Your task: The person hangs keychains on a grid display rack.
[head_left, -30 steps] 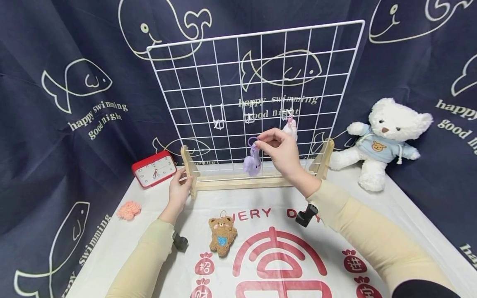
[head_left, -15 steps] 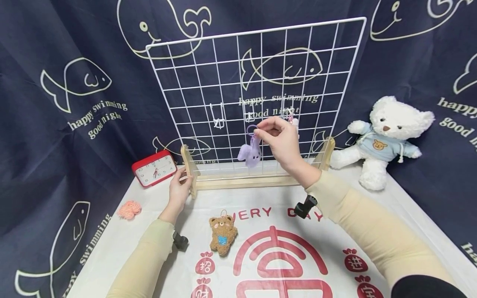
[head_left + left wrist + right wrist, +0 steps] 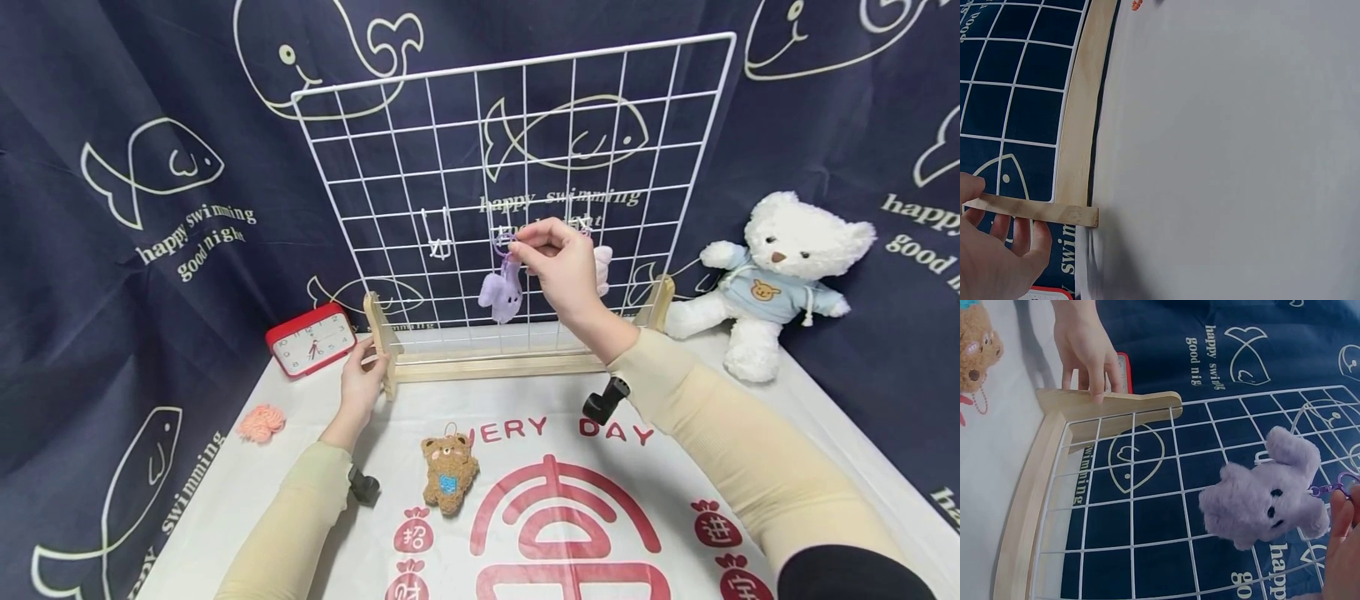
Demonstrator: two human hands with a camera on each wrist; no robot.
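My right hand (image 3: 561,265) pinches the ring of a purple plush keychain (image 3: 501,293) between thumb and fingers, in front of the white wire grid (image 3: 525,133). The ring overlaps the middle hook (image 3: 501,237) in the head view. In the right wrist view the plush (image 3: 1266,494) dangles from a purple clasp, long ears and dark eyes showing. My left hand (image 3: 362,385) grips the wooden foot (image 3: 1041,210) at the grid's left end, thumb on one side and fingers on the other. A pale pink-white plush (image 3: 602,268) hangs at the right hook, partly hidden behind my right hand.
Left of the grid stands a red clock (image 3: 311,340), with a coral-pink fuzzy item (image 3: 261,423) nearer the front. A brown bear keychain (image 3: 450,473) lies on the white tablecloth. A white teddy bear (image 3: 776,275) sits at the right. Another white hook (image 3: 438,243) hangs on the grid's left.
My right hand has lifted the purple plush keychain upward, bringing its ring to the height of the middle hook. The plush has turned on its ring. My left hand stays on the wooden foot.
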